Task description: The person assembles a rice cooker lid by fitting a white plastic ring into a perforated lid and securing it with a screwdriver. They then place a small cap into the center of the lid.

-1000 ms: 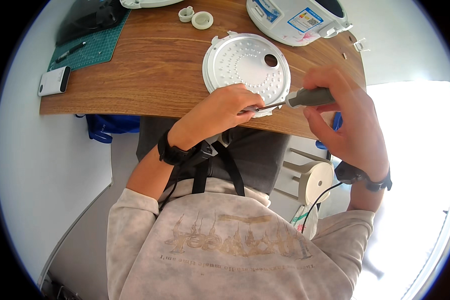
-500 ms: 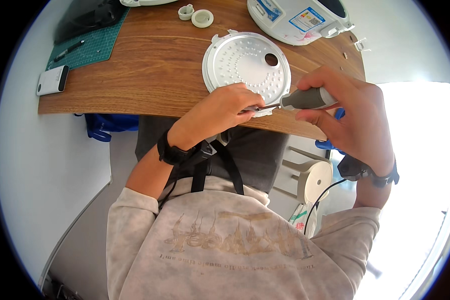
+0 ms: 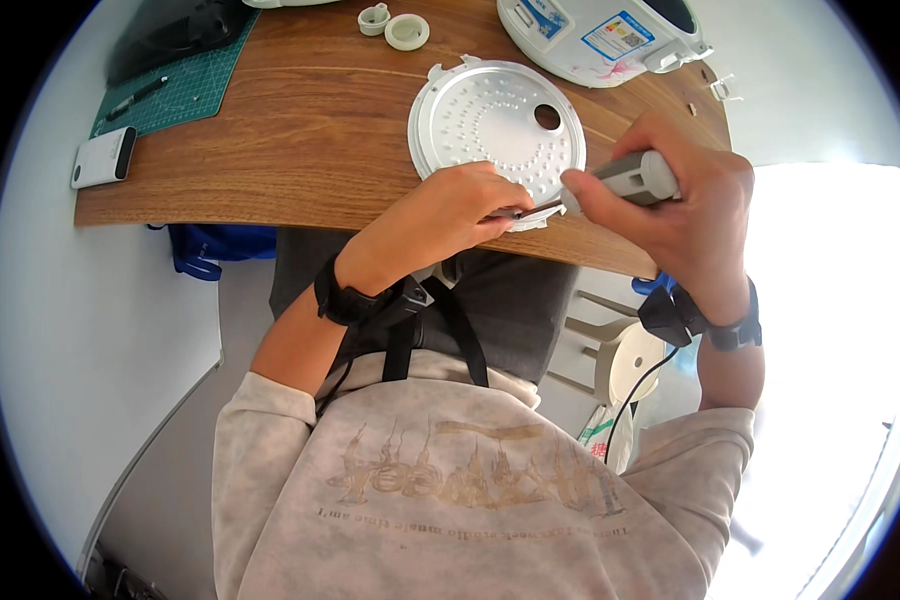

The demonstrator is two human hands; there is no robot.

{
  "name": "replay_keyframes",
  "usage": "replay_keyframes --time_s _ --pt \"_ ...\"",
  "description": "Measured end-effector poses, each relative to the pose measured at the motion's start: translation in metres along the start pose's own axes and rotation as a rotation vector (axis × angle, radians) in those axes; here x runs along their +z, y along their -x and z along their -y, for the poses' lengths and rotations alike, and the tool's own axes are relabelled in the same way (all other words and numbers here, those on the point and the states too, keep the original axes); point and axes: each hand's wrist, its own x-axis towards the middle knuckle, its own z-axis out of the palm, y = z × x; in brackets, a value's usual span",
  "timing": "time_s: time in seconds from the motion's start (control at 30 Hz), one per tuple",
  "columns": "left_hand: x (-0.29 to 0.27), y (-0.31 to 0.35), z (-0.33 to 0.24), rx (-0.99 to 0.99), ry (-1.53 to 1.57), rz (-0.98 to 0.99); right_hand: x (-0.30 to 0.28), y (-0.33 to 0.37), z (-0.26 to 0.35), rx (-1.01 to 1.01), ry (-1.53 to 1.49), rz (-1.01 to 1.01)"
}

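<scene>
A round silver metal plate [image 3: 500, 115], dimpled and with one dark hole, lies in a white rim near the table's front edge. It looks like a cooker's inner lid. My left hand [image 3: 460, 208] is closed over the plate's near edge, and what its fingertips pinch is hidden. My right hand [image 3: 705, 215] grips a screwdriver [image 3: 642, 178] by its thick grey handle, thumb along the side. The tool leans over the plate's right edge, its thin shaft pointing left and down to my left fingertips, which hide the tip.
A white cooker body [image 3: 590, 45] stands at the back right. Two small pale round parts [image 3: 407, 32] sit behind the plate. At the left are a green cutting mat [image 3: 185, 105], a black pen [image 3: 137, 98] and a white power bank [image 3: 103, 158]. A stool [image 3: 630, 360] stands below the table's right end.
My right hand has turned and shifted slightly left and up; the screwdriver's handle end now faces more upward. My left hand stays at the plate's edge.
</scene>
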Motion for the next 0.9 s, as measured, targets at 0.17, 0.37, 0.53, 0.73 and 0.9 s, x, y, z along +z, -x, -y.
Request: replay_keyframes --time_s 0.17,0.37,0.53,0.73,0.9 --pt "0.003 0.001 0.001 -0.012 0.025 -0.021 0.005 0.008 0.006 0.206 0.039 -0.093" --pt "0.0 0.001 0.001 -0.023 -0.006 0.014 0.002 0.014 0.014 0.243 -0.027 -0.049" --pt "0.001 -0.001 0.0 -0.028 0.016 0.004 0.007 0.02 0.001 0.147 -0.251 -0.012" --pt "0.0 -0.001 0.0 -0.043 0.001 0.029 -0.021 0.013 0.01 0.065 -0.329 0.226" --pt "0.001 -0.001 -0.001 -0.05 -0.006 0.029 -0.027 0.012 0.004 0.094 -0.18 0.277"
